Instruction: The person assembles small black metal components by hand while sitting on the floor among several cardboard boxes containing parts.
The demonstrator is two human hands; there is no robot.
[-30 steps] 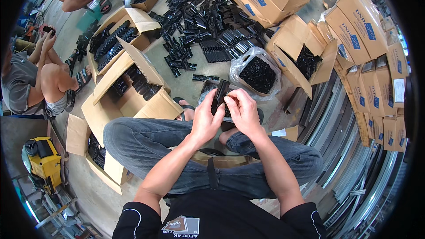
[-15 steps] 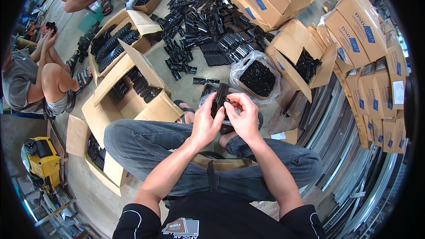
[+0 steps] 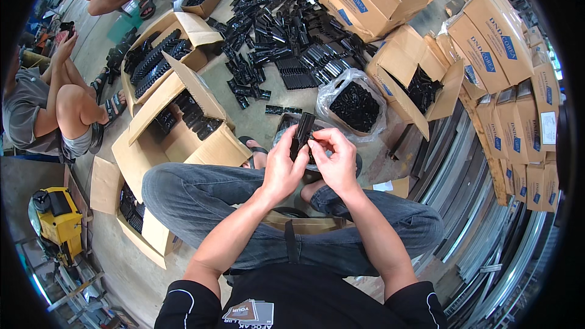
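Observation:
My left hand [image 3: 282, 167] is closed around a glossy black elongated part [image 3: 305, 125], held tilted above my lap with its top end pointing away from me. My right hand [image 3: 337, 159] pinches at the part's right side with thumb and forefinger. Whatever lies between those fingertips is small and mostly hidden. Just beyond my hands, partly covered by them, stands a container lined with clear plastic [image 3: 286, 123]. One loose black part [image 3: 283, 109] lies on the floor behind it.
A heap of black parts [image 3: 286, 42] covers the floor ahead. Right of it are a plastic bag of small black pieces [image 3: 354, 107] and an open carton [image 3: 396, 94]. Open cartons [image 3: 213, 149] stand left. Metal profiles [image 3: 469, 207] lie right. Two people [image 3: 30, 106] sit at the left and far left.
My hands and the black part stay almost in place, with only slight finger movement. The person at the left has shifted their raised hands a little.

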